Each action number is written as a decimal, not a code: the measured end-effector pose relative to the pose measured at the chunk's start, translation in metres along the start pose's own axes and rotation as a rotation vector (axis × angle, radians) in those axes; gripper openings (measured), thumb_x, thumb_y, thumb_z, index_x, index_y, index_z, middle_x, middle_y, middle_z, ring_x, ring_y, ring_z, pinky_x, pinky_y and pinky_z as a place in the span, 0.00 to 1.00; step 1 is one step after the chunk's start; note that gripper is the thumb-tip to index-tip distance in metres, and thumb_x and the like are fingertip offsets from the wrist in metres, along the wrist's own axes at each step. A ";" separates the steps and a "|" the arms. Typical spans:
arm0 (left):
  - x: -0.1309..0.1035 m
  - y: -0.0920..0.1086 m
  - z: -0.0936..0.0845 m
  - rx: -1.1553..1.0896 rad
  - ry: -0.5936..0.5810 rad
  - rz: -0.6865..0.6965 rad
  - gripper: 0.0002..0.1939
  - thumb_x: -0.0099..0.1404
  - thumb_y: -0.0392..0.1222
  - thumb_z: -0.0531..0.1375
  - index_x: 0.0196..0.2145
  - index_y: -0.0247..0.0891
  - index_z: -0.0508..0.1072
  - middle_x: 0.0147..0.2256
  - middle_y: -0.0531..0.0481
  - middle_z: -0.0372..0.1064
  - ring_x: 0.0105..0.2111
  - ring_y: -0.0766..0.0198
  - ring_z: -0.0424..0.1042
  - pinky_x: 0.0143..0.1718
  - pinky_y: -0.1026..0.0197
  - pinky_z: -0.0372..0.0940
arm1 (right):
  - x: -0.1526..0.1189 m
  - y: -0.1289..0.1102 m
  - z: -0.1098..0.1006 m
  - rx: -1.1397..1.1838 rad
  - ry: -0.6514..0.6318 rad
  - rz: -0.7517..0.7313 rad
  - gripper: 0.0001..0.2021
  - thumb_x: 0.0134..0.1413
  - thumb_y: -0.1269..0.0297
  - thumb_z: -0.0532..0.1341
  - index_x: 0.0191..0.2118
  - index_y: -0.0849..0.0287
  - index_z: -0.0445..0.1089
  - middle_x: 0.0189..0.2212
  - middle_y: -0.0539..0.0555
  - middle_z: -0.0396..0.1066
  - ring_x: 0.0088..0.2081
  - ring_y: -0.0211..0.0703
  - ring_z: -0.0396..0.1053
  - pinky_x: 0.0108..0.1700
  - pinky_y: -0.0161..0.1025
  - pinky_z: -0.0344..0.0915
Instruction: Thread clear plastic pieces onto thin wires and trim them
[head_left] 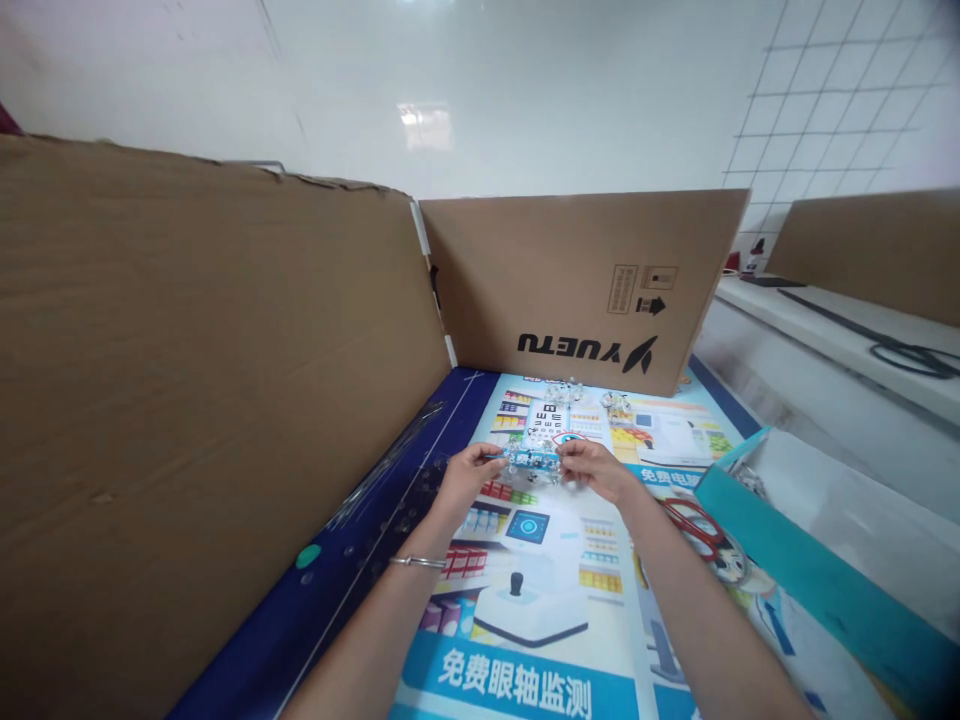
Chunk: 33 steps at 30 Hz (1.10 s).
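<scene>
Between my two hands, over the printed mat, lies a cluster of clear, glassy beads (532, 462). My left hand (471, 474) pinches the cluster's left end between thumb and fingers, with a metal bangle on that wrist. At its right end, my right hand (592, 468) has thumb and fingers closed on the beads. Farther back on the mat sit two more clear bead pieces, one (564, 391) behind the cluster and one (616, 403) to its right. Fine detail of the beads is too small to tell.
Cardboard panels stand at the left (210, 400) and back (585, 285). Red-handled scissors (694, 528) lie right of my right forearm, beside a teal box (825, 580). Thin wires (390, 460) lie on the blue strip at left. A white ledge (847, 325) runs along the far right.
</scene>
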<state>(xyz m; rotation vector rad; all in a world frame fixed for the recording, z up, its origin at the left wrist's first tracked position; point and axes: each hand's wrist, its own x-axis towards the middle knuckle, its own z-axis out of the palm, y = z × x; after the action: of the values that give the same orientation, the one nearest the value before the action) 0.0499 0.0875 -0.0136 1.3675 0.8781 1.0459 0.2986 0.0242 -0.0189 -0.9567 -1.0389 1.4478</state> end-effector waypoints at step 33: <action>0.003 0.002 -0.007 -0.025 -0.066 -0.035 0.14 0.50 0.43 0.64 0.35 0.34 0.72 0.28 0.48 0.73 0.28 0.63 0.71 0.32 0.62 0.64 | 0.001 0.000 0.012 -0.194 -0.029 -0.032 0.18 0.36 0.65 0.68 0.38 0.59 0.68 0.28 0.49 0.67 0.26 0.36 0.67 0.31 0.39 0.67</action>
<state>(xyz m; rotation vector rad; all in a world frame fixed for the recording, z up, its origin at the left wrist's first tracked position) 0.0438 0.0924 -0.0116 1.3533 0.8346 0.9770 0.2873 0.0242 -0.0153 -1.0543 -1.2270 1.3557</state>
